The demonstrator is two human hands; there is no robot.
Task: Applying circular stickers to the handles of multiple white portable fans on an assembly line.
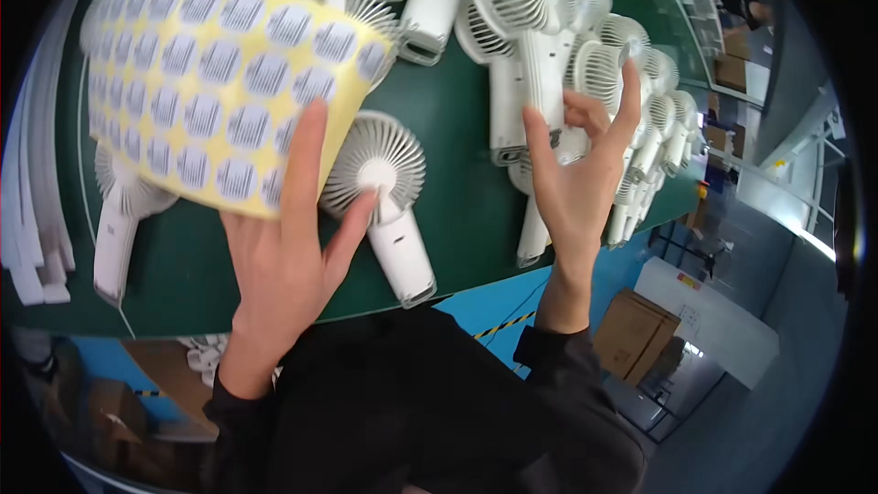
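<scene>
From the head camera, I am seeing my left hand [283, 256] holding up a yellow sticker sheet [219, 82] full of grey and white stickers. My fingers are spread flat behind its lower edge, and the sheet is bending over the green table [457, 192]. A white handheld fan [384, 192] is lying just under that hand. My right hand [581, 174] is half open, with one fingertip [629, 69] touching a fan in the pile of white fans [585, 64]. It is gripping nothing.
</scene>
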